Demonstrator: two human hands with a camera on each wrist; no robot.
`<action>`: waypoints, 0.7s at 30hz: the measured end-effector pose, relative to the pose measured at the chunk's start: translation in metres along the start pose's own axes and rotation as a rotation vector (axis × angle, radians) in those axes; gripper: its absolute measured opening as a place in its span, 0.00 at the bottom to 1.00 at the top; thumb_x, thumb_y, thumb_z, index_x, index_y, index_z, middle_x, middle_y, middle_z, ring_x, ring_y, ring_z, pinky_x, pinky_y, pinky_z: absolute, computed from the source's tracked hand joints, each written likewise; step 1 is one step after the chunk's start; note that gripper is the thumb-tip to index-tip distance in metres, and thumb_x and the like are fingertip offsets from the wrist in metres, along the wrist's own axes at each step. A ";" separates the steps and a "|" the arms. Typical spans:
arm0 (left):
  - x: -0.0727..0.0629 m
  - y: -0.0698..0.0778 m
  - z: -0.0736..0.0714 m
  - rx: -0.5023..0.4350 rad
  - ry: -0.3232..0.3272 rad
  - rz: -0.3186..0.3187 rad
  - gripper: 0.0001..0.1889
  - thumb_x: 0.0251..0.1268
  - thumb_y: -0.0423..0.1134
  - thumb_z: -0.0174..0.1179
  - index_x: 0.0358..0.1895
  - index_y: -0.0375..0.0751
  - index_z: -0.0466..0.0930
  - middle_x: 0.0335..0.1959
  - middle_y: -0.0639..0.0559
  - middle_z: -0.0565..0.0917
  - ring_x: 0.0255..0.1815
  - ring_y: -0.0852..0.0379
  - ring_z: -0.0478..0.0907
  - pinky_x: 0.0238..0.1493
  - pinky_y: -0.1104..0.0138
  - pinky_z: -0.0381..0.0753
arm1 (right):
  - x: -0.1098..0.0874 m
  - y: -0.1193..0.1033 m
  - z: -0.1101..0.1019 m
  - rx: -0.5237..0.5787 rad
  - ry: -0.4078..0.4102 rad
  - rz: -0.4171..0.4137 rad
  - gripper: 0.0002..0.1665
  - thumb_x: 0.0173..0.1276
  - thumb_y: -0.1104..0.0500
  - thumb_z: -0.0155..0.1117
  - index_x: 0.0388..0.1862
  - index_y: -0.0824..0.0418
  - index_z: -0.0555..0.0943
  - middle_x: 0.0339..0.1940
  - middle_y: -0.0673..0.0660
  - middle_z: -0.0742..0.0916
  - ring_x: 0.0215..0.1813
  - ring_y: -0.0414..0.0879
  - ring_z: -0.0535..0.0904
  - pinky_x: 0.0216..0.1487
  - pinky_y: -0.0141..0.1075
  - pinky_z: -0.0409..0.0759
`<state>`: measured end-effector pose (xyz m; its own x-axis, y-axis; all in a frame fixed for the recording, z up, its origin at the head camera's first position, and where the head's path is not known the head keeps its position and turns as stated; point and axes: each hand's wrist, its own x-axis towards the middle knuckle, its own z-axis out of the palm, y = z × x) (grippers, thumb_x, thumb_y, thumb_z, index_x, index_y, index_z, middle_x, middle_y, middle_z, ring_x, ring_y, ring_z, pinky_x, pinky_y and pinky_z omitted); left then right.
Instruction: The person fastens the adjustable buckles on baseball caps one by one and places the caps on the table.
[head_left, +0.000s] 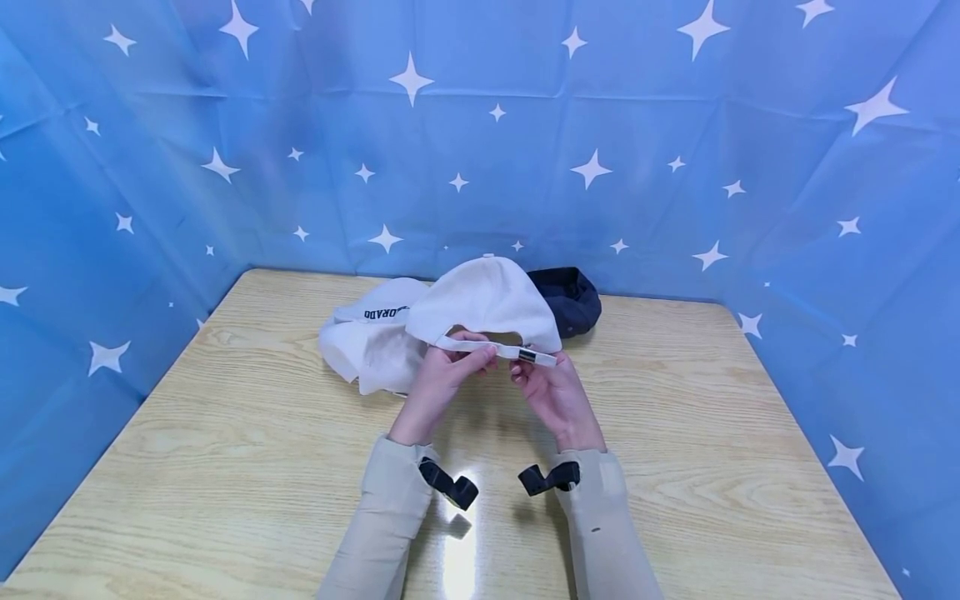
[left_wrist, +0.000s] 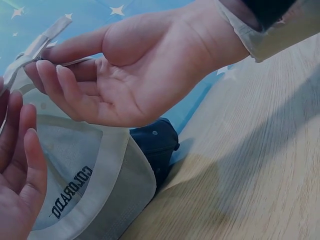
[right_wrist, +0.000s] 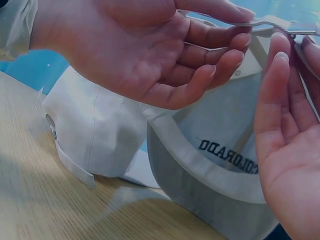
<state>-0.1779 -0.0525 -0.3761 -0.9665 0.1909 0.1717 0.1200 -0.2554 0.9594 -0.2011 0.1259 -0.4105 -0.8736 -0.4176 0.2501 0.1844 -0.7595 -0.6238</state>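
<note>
"Where to find the white cap (head_left: 487, 296)?"

"Held up above the bench (head_left: 712, 433) by its back strap (head_left: 504, 352)."

"And with fingers (head_left: 474, 361) set how?"

"Narrow, pinching that strap: left of the buckle (head_left: 527, 356) with the left hand (head_left: 442, 377), close by the buckle with the right hand (head_left: 553, 393)."

"Note anything else?"

"On the left, see another white cap with dark lettering (head_left: 378, 337); on the right, partly hidden, a dark cap (head_left: 579, 304)."

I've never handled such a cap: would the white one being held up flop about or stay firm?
The held white cap would probably stay fairly firm, since it looks domed without sagging. Its back strap looks bendier: it visibly curves. The whole thing is likely light for its size, being a hollow cloth shell.
</note>
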 end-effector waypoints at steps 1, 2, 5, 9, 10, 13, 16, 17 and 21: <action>-0.001 0.003 0.001 -0.002 -0.003 -0.002 0.12 0.58 0.40 0.59 0.41 0.35 0.75 0.31 0.44 0.79 0.41 0.37 0.72 0.40 0.62 0.73 | 0.000 0.000 0.000 0.001 0.001 -0.002 0.14 0.69 0.70 0.41 0.38 0.64 0.77 0.34 0.57 0.83 0.34 0.46 0.78 0.36 0.32 0.76; -0.002 0.006 0.001 -0.002 -0.006 -0.004 0.11 0.59 0.39 0.59 0.41 0.35 0.75 0.31 0.44 0.79 0.42 0.34 0.71 0.39 0.64 0.73 | 0.000 0.000 0.000 0.002 0.000 -0.003 0.14 0.69 0.70 0.42 0.38 0.64 0.77 0.34 0.57 0.83 0.34 0.46 0.78 0.36 0.32 0.76; -0.004 0.012 0.003 -0.001 -0.010 -0.004 0.10 0.59 0.35 0.58 0.41 0.34 0.75 0.31 0.45 0.79 0.43 0.30 0.69 0.38 0.67 0.73 | 0.000 0.000 0.000 0.009 -0.005 0.000 0.11 0.68 0.69 0.44 0.39 0.64 0.77 0.34 0.56 0.83 0.35 0.46 0.78 0.37 0.32 0.76; -0.004 0.012 0.004 0.003 -0.010 -0.009 0.09 0.58 0.34 0.58 0.40 0.35 0.74 0.31 0.45 0.80 0.42 0.33 0.71 0.38 0.67 0.74 | -0.001 0.001 0.000 0.004 0.006 0.016 0.11 0.68 0.69 0.45 0.38 0.63 0.76 0.35 0.57 0.83 0.35 0.47 0.78 0.37 0.33 0.76; -0.005 0.012 0.005 0.004 -0.010 -0.012 0.09 0.58 0.34 0.58 0.40 0.35 0.74 0.31 0.45 0.80 0.41 0.35 0.72 0.38 0.67 0.74 | -0.001 0.001 0.001 0.003 0.014 0.022 0.11 0.68 0.69 0.45 0.38 0.63 0.76 0.35 0.57 0.83 0.35 0.47 0.78 0.37 0.33 0.76; -0.005 0.012 0.005 0.002 -0.007 -0.020 0.09 0.59 0.34 0.58 0.40 0.35 0.74 0.31 0.47 0.80 0.38 0.44 0.76 0.38 0.67 0.74 | -0.001 0.001 0.003 -0.022 0.038 0.034 0.08 0.67 0.67 0.49 0.37 0.61 0.77 0.34 0.56 0.83 0.35 0.46 0.78 0.37 0.32 0.76; -0.006 0.012 0.005 -0.001 -0.004 -0.022 0.09 0.59 0.34 0.58 0.40 0.34 0.73 0.31 0.47 0.80 0.34 0.55 0.76 0.38 0.67 0.74 | -0.001 0.001 0.004 -0.043 0.046 0.039 0.05 0.64 0.64 0.55 0.37 0.60 0.78 0.34 0.56 0.83 0.34 0.46 0.79 0.37 0.32 0.76; -0.005 0.012 0.005 -0.004 -0.003 -0.021 0.09 0.59 0.34 0.58 0.40 0.34 0.73 0.31 0.47 0.80 0.33 0.57 0.76 0.38 0.68 0.74 | -0.001 0.001 0.004 -0.051 0.042 0.039 0.04 0.64 0.63 0.56 0.37 0.60 0.78 0.34 0.56 0.83 0.34 0.46 0.79 0.36 0.32 0.75; -0.004 0.009 0.005 -0.002 -0.002 -0.022 0.09 0.59 0.35 0.58 0.40 0.35 0.73 0.31 0.48 0.80 0.34 0.55 0.76 0.37 0.68 0.74 | -0.001 0.001 0.005 -0.055 0.029 0.039 0.05 0.61 0.62 0.59 0.36 0.61 0.80 0.33 0.56 0.83 0.34 0.46 0.79 0.36 0.32 0.76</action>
<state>-0.1722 -0.0509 -0.3668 -0.9683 0.1986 0.1513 0.0984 -0.2531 0.9624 -0.1983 0.1230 -0.4075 -0.8789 -0.4314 0.2036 0.1947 -0.7140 -0.6725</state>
